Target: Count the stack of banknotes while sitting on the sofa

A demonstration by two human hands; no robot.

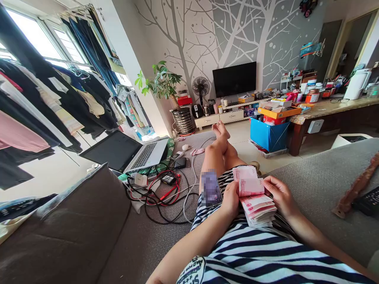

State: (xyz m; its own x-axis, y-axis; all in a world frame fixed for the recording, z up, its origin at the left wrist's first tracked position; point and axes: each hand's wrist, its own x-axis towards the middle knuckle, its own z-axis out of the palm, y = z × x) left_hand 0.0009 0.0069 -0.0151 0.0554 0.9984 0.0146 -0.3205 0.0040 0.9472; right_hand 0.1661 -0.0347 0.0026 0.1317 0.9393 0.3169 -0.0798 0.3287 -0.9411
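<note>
Open laptop (148, 154) nr tangled cables (168, 193) on sofa (148, 240), fan (201, 86) btwn plant (164, 81) & TV (235, 80).

A grey sofa (149, 242) holds tangled cables (168, 193) beside an open laptop (148, 154) on a green patterned item (171, 146). A person's bare legs (213, 157) stretch along it

Laptop (145, 155) and cables (169, 193) lie left of the banknotes (252, 187), television (235, 79) beyond, table (333, 106) right
</note>
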